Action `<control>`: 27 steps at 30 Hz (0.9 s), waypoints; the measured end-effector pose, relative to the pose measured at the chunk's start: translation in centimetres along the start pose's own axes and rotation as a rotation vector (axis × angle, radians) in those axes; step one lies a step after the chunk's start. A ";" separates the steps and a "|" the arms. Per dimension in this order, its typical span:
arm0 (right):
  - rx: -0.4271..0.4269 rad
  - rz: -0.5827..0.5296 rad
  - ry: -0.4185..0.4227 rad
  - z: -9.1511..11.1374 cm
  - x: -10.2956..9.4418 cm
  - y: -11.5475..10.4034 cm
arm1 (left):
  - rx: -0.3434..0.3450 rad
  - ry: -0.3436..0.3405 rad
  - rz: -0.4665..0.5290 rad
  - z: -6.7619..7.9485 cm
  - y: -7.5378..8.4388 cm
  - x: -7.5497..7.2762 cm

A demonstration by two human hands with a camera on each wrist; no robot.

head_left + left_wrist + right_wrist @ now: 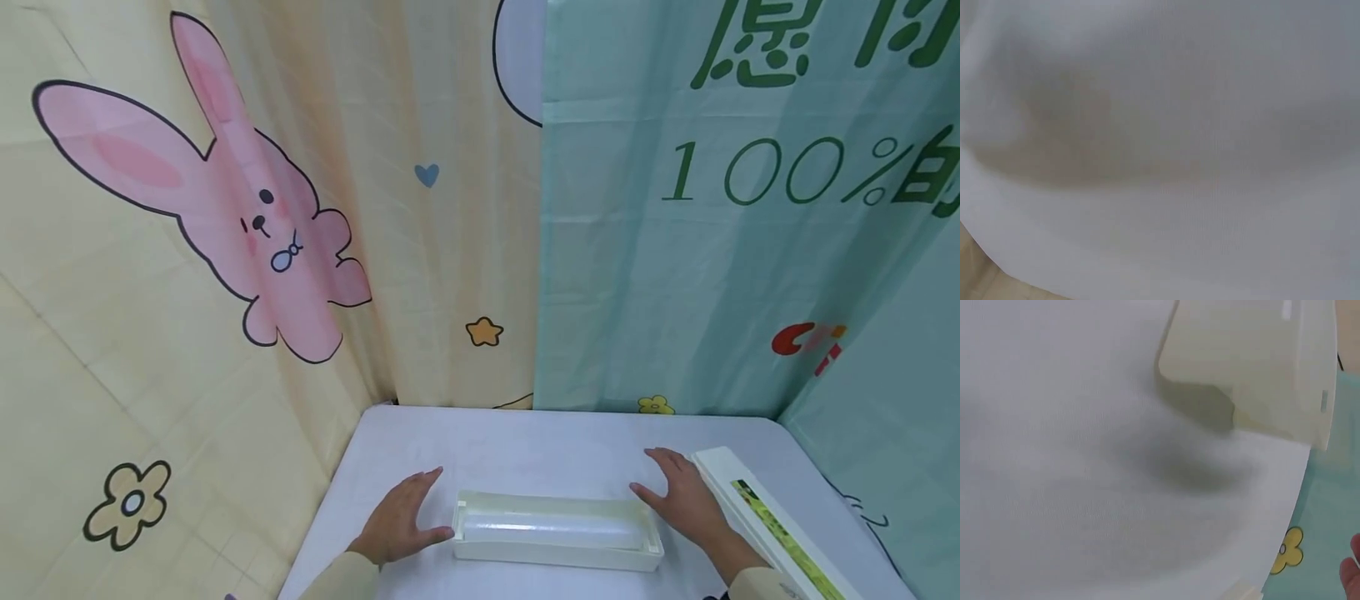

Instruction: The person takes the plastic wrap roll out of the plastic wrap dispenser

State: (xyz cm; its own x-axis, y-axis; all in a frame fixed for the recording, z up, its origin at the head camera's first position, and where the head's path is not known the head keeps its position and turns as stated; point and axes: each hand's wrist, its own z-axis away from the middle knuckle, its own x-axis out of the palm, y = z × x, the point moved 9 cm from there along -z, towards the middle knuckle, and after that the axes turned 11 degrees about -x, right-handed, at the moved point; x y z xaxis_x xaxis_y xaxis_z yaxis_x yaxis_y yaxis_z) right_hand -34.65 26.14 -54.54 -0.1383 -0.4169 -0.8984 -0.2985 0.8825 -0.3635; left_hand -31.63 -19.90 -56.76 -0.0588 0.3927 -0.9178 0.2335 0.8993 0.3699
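Note:
A long white plastic box (558, 557) lies on the table, its top uncovered. Inside it sits a shiny roll of clear film (555, 527), which looks like cling film. At the box's left end is my left hand (397, 518), fingers spread, with the thumb tip right at the end wall. My right hand (686, 504) hovers by the opposite end, its fingers apart and holding nothing. In the right wrist view the pale end of the box (1247, 356) shows at the top, and a couple of fingertips (1351, 578) enter at the lower right.
A long white lid (720, 471) with a green label strip (787, 537) lies to the right, beside my right forearm. Printed curtains (450, 250) hang behind the white table (570, 442) and along both its sides.

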 end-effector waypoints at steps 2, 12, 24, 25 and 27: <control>-0.065 -0.021 0.026 -0.1 0.2 -1.6 | 0.018 -0.007 0.009 0.0 0.5 0.5; -0.263 -0.093 0.051 0.5 0.9 -7.1 | -0.003 -0.061 0.038 0.4 1.4 2.2; -0.226 -0.311 -0.320 1.5 5.4 -7.9 | -0.009 -0.084 0.034 0.5 2.1 3.3; -0.212 -0.319 -0.336 1.5 5.7 -7.8 | -0.011 -0.085 0.037 0.5 2.2 3.4; -0.182 -0.336 -0.361 1.6 6.0 -7.7 | -0.010 -0.085 0.035 0.4 2.2 3.6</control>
State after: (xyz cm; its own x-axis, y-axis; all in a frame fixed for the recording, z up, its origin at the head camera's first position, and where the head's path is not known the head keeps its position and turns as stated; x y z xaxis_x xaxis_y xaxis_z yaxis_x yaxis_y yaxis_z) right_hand -31.69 17.17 -57.52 0.3176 -0.5409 -0.7788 -0.4341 0.6473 -0.6266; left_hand -30.90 -16.56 -59.31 0.0315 0.4063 -0.9132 0.2247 0.8874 0.4025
